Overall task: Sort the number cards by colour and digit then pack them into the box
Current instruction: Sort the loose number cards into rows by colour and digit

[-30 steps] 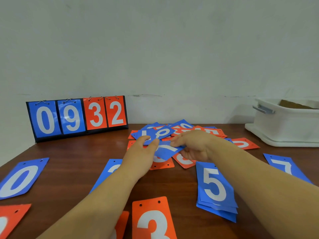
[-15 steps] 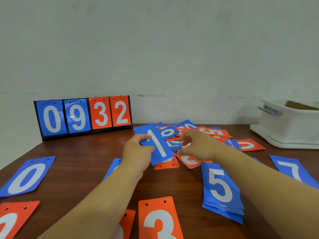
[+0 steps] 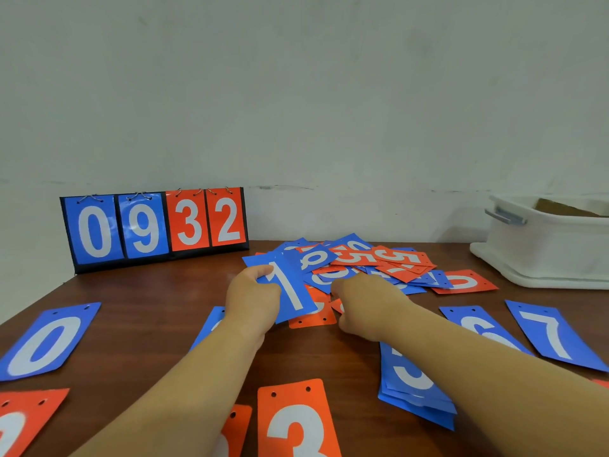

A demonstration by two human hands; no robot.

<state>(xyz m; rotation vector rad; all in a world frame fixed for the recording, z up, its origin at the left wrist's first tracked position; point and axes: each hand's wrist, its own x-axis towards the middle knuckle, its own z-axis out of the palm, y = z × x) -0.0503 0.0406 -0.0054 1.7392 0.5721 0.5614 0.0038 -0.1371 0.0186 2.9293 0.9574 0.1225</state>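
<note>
My left hand [image 3: 252,301] grips a blue card with digit 1 [image 3: 290,288] by its left edge, lifted and tilted above the table. My right hand [image 3: 362,303] has its fingers curled down at the near edge of the mixed pile of blue and orange cards [image 3: 365,260]; whether it pinches a card is hidden. Sorted cards lie around: a blue 5 stack [image 3: 412,380] under my right forearm, blue 6 [image 3: 478,328], blue 7 [image 3: 553,334], blue 0 [image 3: 46,341] and orange 3 [image 3: 296,423]. The white box [image 3: 547,249] stands at the far right.
A flip scoreboard [image 3: 155,225] reading 0932 stands at the back left against the wall. More orange cards lie at the bottom left [image 3: 19,423] and beside the orange 3 [image 3: 235,430]. A blue card [image 3: 211,324] peeks out beneath my left wrist.
My left hand has taken the blue 1 card out of the pile and turned it upright. My right hand has let go of it and gone back to the pile's near edge.
</note>
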